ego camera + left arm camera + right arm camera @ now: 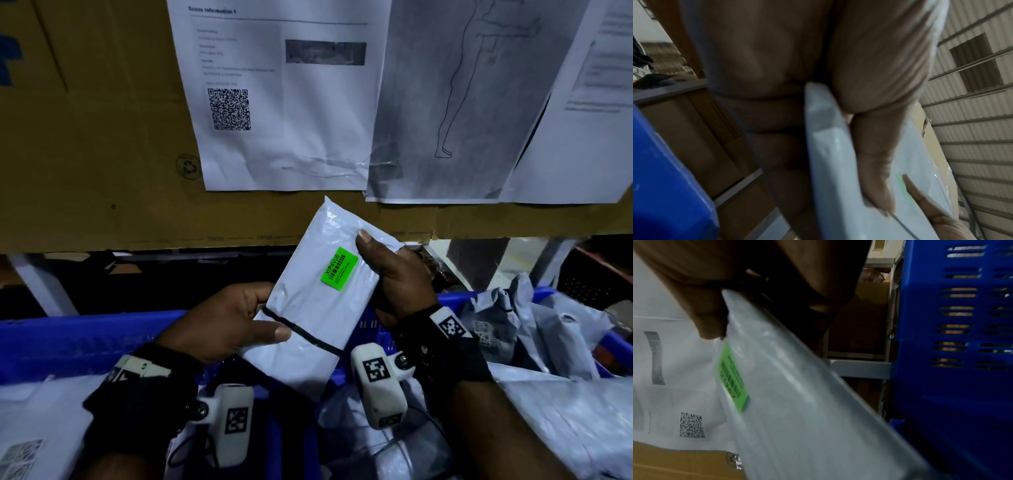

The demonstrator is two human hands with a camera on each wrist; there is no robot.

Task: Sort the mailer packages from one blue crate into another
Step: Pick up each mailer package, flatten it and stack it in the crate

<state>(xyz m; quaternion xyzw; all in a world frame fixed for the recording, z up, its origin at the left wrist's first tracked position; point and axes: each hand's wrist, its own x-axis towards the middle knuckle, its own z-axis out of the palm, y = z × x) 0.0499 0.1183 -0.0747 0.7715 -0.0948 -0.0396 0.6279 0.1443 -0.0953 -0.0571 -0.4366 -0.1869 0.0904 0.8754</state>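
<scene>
Two hands grip | glossy white plastic mailer (318, 301) | rectangular green label (339, 269)

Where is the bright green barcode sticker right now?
In the head view, the bright green barcode sticker sits on the white plastic mailer package, mid-frame, just left of the right hand; the left hand holds the package's lower left edge.

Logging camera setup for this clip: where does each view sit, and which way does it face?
Head: worn up top, looking down at both hands holding the white mailer over blue crates.
Left wrist: along the left hand, facing the mailer's edge.
Right wrist: along the right hand, facing the mailer, with a crate wall beside it.
Shared: all three show the green label.
</scene>
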